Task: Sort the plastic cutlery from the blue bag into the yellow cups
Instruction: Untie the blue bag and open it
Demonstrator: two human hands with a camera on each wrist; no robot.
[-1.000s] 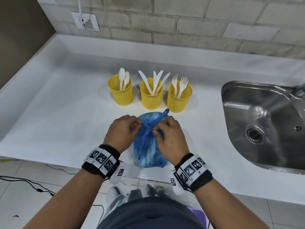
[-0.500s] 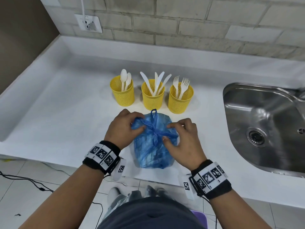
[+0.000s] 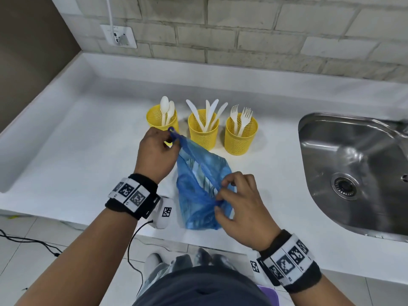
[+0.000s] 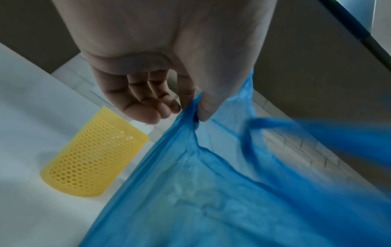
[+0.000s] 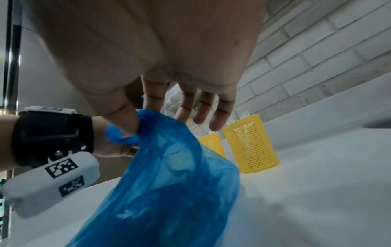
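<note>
While the blue bag lies on the white surface close to its front edge, both hands hold it at the mouth. The right hand is the nearer one: its thumb and first finger pinch a fold of the plastic at the right side of the bag, and the right wrist view shows the other fingers spread and free above it. The left hand is further from the person and lifted a little; it pinches one handle strip of the bag between thumb and forefinger, so this grip is closed on the bag (the left wrist view shows the remaining fingers curled loosely and holding nothing). The strip is pulled tight between the two hands. Through the thin plastic some pale shapes are visible, but I cannot tell what pieces they are.

Behind the bag three yellow cups stand upright in a row, near each other but apart. The left cup holds white spoons, the middle one holds knives, the right one holds forks. At the right, a steel sink is set into the surface. At the back a brick wall rises, with a socket on its left part.
</note>
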